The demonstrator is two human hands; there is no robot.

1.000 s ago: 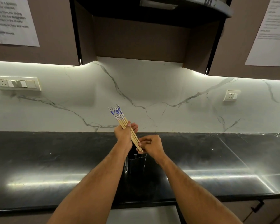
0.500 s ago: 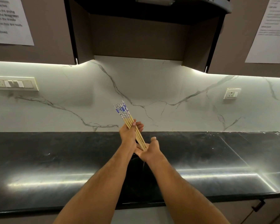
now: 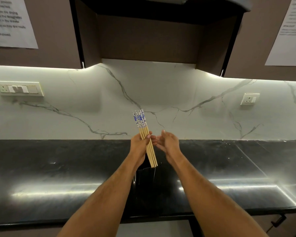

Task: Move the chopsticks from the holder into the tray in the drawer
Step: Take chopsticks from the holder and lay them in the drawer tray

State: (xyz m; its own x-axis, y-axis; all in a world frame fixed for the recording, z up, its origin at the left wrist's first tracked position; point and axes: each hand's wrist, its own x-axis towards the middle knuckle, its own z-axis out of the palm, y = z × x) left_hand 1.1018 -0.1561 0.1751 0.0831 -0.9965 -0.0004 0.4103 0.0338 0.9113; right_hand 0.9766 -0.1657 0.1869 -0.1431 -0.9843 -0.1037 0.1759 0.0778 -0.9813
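The left hand (image 3: 140,144) grips the chopsticks (image 3: 146,142) tight. They point from 11 o'clock down to 5 o'clock. The right hand (image 3: 168,142) is open, just beside them at 3 o'clock

black countertop (image 3: 58,168) below a marble backsplash (image 3: 178,93); switch panel (image 3: 19,88) at nine o'clock, socket (image 3: 249,99) at three.

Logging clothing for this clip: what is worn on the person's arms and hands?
Nothing shows. Both forearms are bare up to the frame edge, with no sleeves in view. The left hand and right hand carry no gloves, and no watch, bands or rings can be made out.
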